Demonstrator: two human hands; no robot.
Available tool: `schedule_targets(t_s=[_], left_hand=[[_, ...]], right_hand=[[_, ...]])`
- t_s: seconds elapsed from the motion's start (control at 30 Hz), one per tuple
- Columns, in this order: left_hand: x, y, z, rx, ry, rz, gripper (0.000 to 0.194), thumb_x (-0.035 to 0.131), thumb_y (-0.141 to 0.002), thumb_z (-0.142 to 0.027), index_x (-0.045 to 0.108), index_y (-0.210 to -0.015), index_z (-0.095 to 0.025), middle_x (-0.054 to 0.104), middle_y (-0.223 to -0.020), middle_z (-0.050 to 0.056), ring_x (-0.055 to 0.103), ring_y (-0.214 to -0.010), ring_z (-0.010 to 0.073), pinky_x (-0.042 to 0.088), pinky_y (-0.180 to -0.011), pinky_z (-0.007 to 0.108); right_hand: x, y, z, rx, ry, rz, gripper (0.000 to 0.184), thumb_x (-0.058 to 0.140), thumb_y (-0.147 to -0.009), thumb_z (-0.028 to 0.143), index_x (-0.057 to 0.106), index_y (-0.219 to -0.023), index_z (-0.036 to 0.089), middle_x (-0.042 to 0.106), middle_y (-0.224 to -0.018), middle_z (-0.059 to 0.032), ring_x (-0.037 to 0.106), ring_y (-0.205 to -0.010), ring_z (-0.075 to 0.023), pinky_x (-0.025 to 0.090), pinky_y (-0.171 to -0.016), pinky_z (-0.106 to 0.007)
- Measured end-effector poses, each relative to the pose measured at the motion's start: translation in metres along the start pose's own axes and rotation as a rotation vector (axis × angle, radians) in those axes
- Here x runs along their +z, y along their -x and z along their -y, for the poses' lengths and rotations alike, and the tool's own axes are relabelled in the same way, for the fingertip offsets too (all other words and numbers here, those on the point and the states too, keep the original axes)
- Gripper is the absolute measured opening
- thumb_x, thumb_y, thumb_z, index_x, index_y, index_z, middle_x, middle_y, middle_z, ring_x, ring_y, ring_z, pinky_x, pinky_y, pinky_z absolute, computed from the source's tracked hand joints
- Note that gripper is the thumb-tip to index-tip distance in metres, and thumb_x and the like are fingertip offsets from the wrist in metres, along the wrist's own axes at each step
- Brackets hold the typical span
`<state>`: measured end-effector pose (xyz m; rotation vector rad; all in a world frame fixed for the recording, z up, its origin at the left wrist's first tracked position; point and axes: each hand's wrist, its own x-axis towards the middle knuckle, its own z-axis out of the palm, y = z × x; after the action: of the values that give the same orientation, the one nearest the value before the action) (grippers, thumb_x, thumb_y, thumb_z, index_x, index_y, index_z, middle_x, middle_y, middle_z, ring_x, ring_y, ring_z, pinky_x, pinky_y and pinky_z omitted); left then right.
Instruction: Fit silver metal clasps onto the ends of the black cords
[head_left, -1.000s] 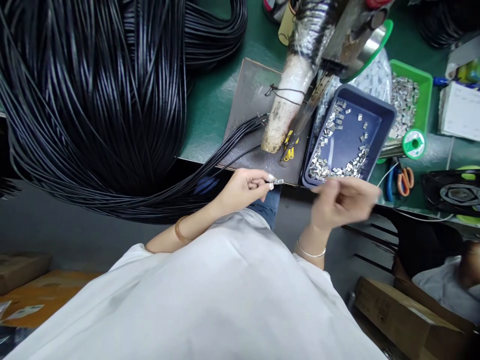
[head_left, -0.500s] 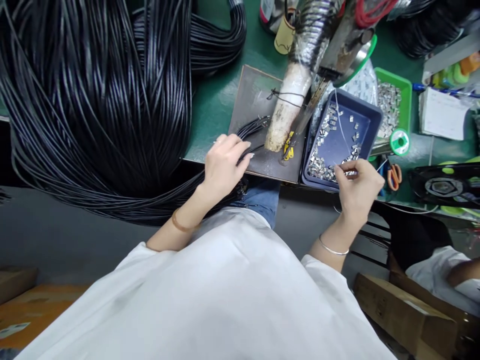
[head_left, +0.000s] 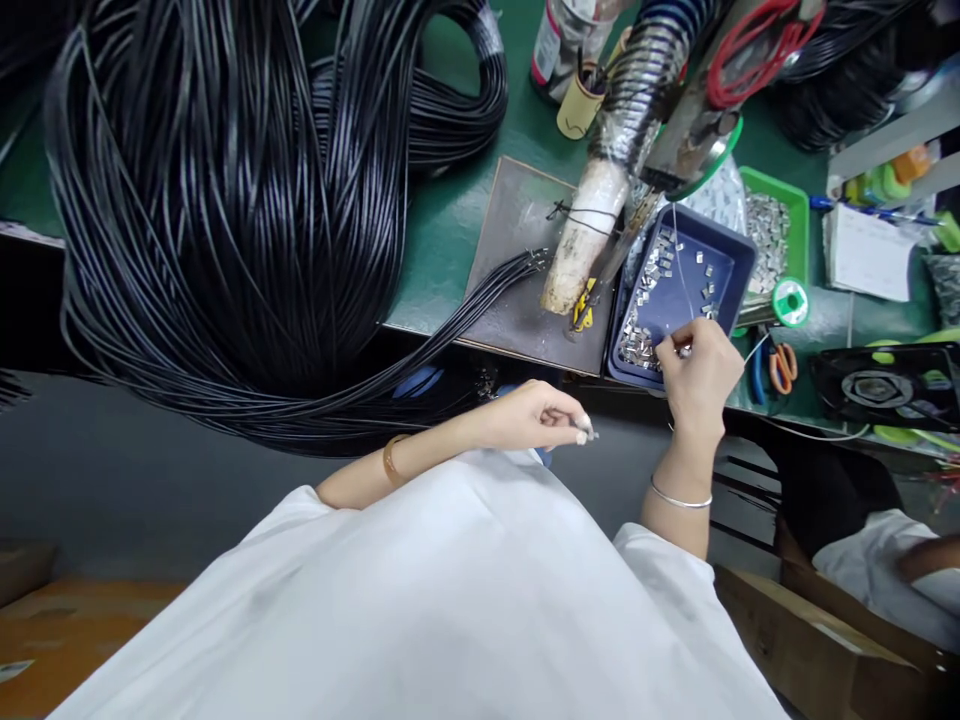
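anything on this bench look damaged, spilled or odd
The white nozzle looks odd: its tip is stained brown, and a dark tie runs across it. The loose metal pieces near the right hand sit inside the blue tray, so I see no spill there.

Our green table holds black cables, a gray board, a blue tray, a green tray and white paper.

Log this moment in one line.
left hand: pinching small metallic piece | right hand: at blue tray, grasp unclear | black cables: over bench edge
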<state>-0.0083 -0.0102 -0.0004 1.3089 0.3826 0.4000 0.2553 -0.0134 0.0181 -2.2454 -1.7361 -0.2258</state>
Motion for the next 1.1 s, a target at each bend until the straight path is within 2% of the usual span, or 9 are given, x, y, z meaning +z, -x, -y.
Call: schedule_targets(t_s=[0.07,0.13,0.23,0.37,0.53,0.67,0.77,0.97,1.1], left_hand=[[0.004,-0.003,0.008,-0.041,0.178,-0.236,0.02,0.065,-0.082,-0.029,0.068,-0.088,-0.011,0.054,-0.053,-0.003,0.044,-0.046,0.0065,0.032,-0.046,0.019],[0.002,-0.005,0.011,-0.05,0.321,-0.454,0.022,0.068,-0.081,-0.031,0.065,-0.091,-0.012,0.053,-0.051,-0.004,0.038,-0.041,0.0048,0.025,-0.042,0.019],[-0.007,-0.006,0.007,-0.037,0.469,-0.58,0.027,0.072,-0.077,-0.033,0.061,-0.091,-0.013,0.055,-0.051,-0.004,0.031,-0.037,0.0032,0.018,-0.038,0.018],[-0.015,-0.008,-0.004,-0.006,0.489,-0.604,0.023,0.072,-0.074,-0.028,0.057,-0.084,-0.014,0.059,-0.052,-0.002,0.032,-0.035,0.0025,0.017,-0.037,0.018],[-0.013,-0.012,-0.009,0.036,0.388,-0.635,0.026,0.076,-0.072,-0.029,0.056,-0.075,-0.014,0.06,-0.052,-0.002,0.037,-0.036,0.0018,0.023,-0.037,0.016],[-0.013,-0.015,-0.009,0.068,0.316,-0.643,0.031,0.082,-0.068,-0.033,0.061,-0.073,-0.012,0.062,-0.059,-0.002,0.05,-0.047,0.0028,0.039,-0.047,0.015],[-0.013,-0.016,-0.008,0.089,0.283,-0.645,0.034,0.084,-0.067,-0.037,0.062,-0.073,-0.011,0.063,-0.062,-0.001,0.057,-0.055,0.0056,0.047,-0.057,0.017],[-0.015,-0.014,-0.008,0.134,0.226,-0.524,0.03,0.076,-0.079,-0.038,0.063,-0.074,-0.011,0.062,-0.059,0.0,0.053,-0.051,0.0047,0.045,-0.056,0.018],[-0.016,-0.013,-0.006,0.11,0.19,-0.511,0.027,0.075,-0.079,-0.035,0.064,-0.073,-0.011,0.062,-0.058,0.0,0.055,-0.053,0.006,0.045,-0.057,0.018]], right_hand=[[-0.005,0.005,0.005,0.052,-0.146,-0.133,0.008,0.057,-0.075,0.017,0.051,-0.071,0.02,0.06,-0.075,-0.0017,0.056,-0.071,-0.0158,0.047,-0.068,-0.032],[-0.014,0.013,0.017,0.121,-0.368,-0.248,0.009,0.061,-0.076,0.02,0.053,-0.072,0.02,0.062,-0.079,-0.0023,0.061,-0.07,-0.015,0.049,-0.061,-0.03],[-0.024,0.028,0.044,0.192,-0.75,-0.249,0.019,0.068,-0.078,0.027,0.051,-0.073,0.02,0.065,-0.082,-0.0011,0.064,-0.059,-0.012,0.053,-0.051,-0.027],[-0.021,0.046,0.08,0.132,-1.084,-0.138,0.019,0.071,-0.08,0.025,0.053,-0.075,0.019,0.067,-0.083,0.0003,0.071,-0.069,-0.0136,0.06,-0.06,-0.027],[0.002,0.054,0.104,-0.024,-0.927,-0.169,0.004,0.068,-0.084,0.023,0.068,-0.082,0.019,0.069,-0.09,-0.0023,0.069,-0.085,-0.0129,0.06,-0.069,-0.027],[0.014,0.053,0.105,0.021,-1.11,0.01,0.005,0.068,-0.085,0.024,0.071,-0.085,0.02,0.07,-0.094,-0.0028,0.069,-0.087,-0.0115,0.06,-0.072,-0.025],[0.017,0.052,0.101,0.065,-1.198,0.081,0.004,0.069,-0.084,0.024,0.072,-0.085,0.021,0.07,-0.096,-0.0029,0.069,-0.089,-0.0108,0.06,-0.074,-0.023],[0.018,0.052,0.099,0.049,-1.252,0.102,0.005,0.069,-0.084,0.021,0.073,-0.086,0.023,0.07,-0.096,-0.0016,0.069,-0.088,-0.0097,0.06,-0.075,-0.021],[0.014,0.055,0.1,-0.01,-1.17,0.026,0.008,0.068,-0.084,0.018,0.073,-0.089,0.023,0.07,-0.097,-0.0014,0.069,-0.091,-0.0107,0.06,-0.075,-0.022]])
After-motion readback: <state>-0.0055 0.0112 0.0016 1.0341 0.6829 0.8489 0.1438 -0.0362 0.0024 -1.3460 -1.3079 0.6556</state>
